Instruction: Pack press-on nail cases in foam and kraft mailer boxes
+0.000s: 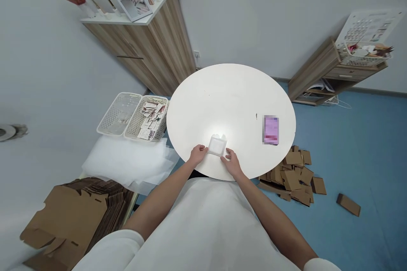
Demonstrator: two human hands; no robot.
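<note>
A small white square packet (217, 145) lies on the round white table (229, 93) near its front edge. My left hand (197, 154) grips the packet's left side with curled fingers. My right hand (231, 161) pinches its right lower corner, fingers closed on it. Both forearms reach in from below over my white top.
A blurred purple card (271, 130) lies on the table's right. Left of the table stand two white baskets (133, 115), one with packets, above white foam sheets (127, 161). Flat cardboard stacks (79, 216) sit at lower left; brown cardboard pieces (294, 175) litter the blue floor at right.
</note>
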